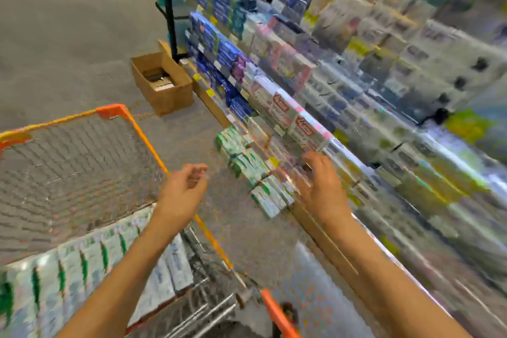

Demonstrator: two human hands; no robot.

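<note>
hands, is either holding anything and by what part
The left hand holds nothing. The right hand is at the shelf boxes; blur hides any grip.

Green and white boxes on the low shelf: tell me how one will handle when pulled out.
The boxes look flat-sided and stiff, so probably easy to pinch. They are stacked tight, so neighbours may slide out too. Small cartons, likely light.

You've got two hands out, left hand [183, 186] and right hand [321, 186]. One orange-rimmed cart [145, 135], one case of green-striped packs [82, 269] inside, one open cardboard box [171, 97]. Shelf boxes [290, 114]: too blurred to count.
</note>
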